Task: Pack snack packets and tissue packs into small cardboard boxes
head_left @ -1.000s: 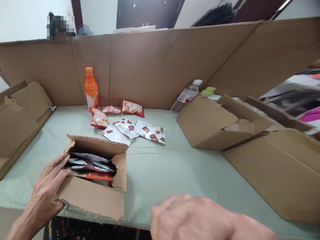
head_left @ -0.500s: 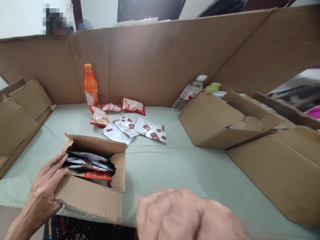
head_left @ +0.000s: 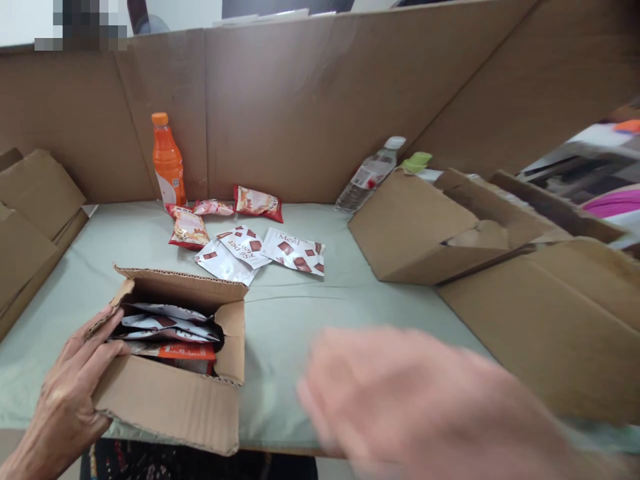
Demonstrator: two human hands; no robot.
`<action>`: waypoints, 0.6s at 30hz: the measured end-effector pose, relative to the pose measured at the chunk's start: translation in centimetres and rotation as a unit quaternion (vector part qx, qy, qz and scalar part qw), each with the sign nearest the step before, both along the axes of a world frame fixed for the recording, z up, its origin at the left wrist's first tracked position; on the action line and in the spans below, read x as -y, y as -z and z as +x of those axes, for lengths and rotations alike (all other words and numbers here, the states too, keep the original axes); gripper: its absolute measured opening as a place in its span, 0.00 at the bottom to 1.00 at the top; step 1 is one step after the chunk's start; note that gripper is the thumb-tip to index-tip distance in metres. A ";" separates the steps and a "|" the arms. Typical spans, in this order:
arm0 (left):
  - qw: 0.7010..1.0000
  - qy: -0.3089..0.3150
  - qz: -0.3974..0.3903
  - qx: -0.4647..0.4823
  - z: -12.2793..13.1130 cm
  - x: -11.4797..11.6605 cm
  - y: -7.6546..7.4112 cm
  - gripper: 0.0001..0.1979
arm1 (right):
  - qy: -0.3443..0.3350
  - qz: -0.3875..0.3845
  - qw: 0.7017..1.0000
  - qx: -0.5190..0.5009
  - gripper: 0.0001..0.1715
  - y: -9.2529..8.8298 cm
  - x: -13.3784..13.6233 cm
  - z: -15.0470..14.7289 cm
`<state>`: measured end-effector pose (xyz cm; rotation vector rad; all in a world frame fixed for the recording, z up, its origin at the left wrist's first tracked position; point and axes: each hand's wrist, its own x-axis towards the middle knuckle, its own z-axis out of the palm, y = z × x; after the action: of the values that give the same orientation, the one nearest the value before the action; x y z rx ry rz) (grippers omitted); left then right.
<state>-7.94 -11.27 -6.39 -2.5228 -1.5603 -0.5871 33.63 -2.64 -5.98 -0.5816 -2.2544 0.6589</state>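
My left hand (head_left: 75, 377) grips the left side of a small open cardboard box (head_left: 167, 407), its fingers over the edge. Inside stand several silver sachets (head_left: 170, 323) with brown squares, in front of them an orange-red packet (head_left: 187, 351). My right hand (head_left: 400, 393) hovers over the table's front right, apart from the box. It is smeared by motion, and its fingers cannot be made out. Beyond the box lie 3 flat silver sachets (head_left: 293, 252), partly overlapping. Behind these are 3 red-and-white snack packets (head_left: 259, 203).
An orange drink bottle (head_left: 169, 163) stands at the back left. A clear bottle (head_left: 369, 175) leans beside the open cardboard boxes (head_left: 410, 230) on the right. More cardboard (head_left: 30, 213) stands at the left, and a tall cardboard wall (head_left: 290, 107) closes the back.
My right hand has moved up and slightly right, now blurred. My left hand keeps its hold on the box. The whole view has shifted slightly.
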 end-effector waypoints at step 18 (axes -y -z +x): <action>1.000 -0.002 -0.012 -0.008 0.6 0.3 -0.5 0.26 | 0.521 -0.086 0.822 0.212 0.15 10.5 -14.3 2.3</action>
<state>-7.31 -11.52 -5.94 -2.5345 -1.5765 -0.5493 35.89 11.65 -16.45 -2.0017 -1.8054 0.1457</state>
